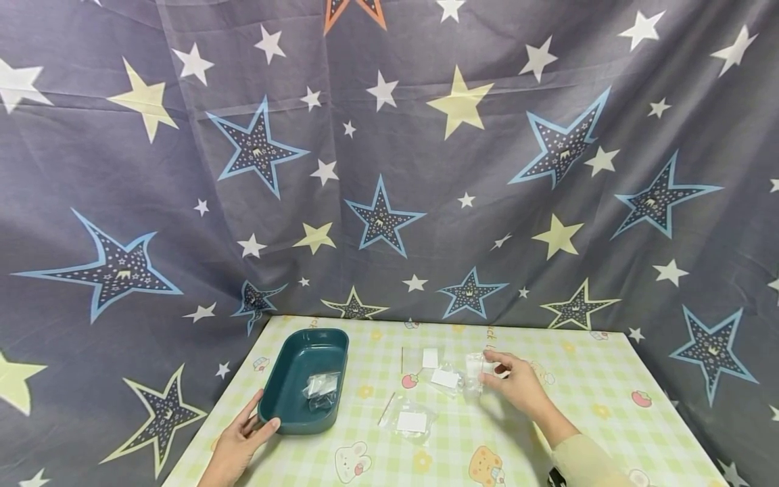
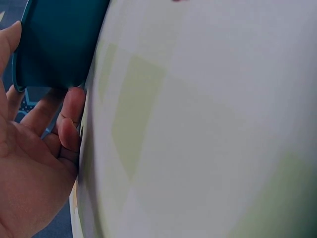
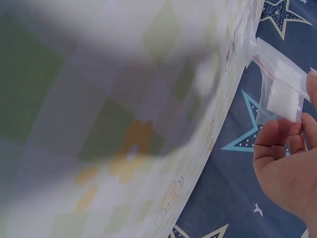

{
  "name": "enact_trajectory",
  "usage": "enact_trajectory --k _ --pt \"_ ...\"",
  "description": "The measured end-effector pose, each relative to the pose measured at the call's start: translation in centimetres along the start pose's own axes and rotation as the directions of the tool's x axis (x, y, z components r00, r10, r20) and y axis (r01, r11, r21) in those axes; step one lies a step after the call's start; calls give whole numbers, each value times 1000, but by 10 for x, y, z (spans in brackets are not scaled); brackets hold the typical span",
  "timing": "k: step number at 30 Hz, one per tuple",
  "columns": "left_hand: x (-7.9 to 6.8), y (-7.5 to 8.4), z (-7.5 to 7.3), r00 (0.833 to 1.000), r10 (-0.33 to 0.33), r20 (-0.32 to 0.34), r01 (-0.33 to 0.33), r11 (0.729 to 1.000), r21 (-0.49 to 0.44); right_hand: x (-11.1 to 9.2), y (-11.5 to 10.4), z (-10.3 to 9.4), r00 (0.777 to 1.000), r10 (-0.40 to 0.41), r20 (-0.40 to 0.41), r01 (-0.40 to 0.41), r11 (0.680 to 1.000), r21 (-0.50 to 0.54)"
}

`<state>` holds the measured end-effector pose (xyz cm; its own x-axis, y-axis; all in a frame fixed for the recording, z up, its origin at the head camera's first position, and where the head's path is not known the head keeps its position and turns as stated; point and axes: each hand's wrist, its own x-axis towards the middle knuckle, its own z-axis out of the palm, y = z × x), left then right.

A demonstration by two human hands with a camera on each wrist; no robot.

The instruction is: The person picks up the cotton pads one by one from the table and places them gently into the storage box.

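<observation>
Backdrop: dark star-print curtain (image 1: 389,152), behind the far edge of the tabletop (image 1: 380,467), which is spread with a green-checked cloth. Teal tray (image 1: 304,428) sits along the left edge, its long axis running near to far. My left hand (image 1: 239,443) grips its near-left corner, thumb at the rim, fingers against the outside. My right hand (image 1: 517,380), right of the tabletop's middle and nearer the far edge, pinches a clear zip bag (image 1: 473,370) with white contents. Cannot tell whether that bag is fully off the cloth.

Key relation: tray lies left of the pinched bag, with three other bags on the cloth between: near bag (image 1: 412,423), middle bag (image 1: 446,379), far bag (image 1: 430,358), each showing a white patch. Right hand is nearer to all three; left is at the tray. Smallest: clear packets (image 1: 321,387) inside the tray, toward its right wall; count unclear.
</observation>
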<state>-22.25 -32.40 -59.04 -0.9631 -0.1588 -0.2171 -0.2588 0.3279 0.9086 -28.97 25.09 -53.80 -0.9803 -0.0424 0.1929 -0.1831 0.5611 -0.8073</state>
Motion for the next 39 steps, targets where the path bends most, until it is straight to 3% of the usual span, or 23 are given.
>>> enact_trajectory --k 13,22,39 --pt "1 -1 1 1000 1 -4 -1 1000 7 4 -19 22 999 -35 11 34 998 43" --pt "4 -2 0 1000 12 4 -12 1000 -11 9 -32 35 999 -17 27 15 995 94" --pt "4 -3 0 1000 5 7 -5 1000 -15 17 -60 62 994 -82 66 71 986 151"
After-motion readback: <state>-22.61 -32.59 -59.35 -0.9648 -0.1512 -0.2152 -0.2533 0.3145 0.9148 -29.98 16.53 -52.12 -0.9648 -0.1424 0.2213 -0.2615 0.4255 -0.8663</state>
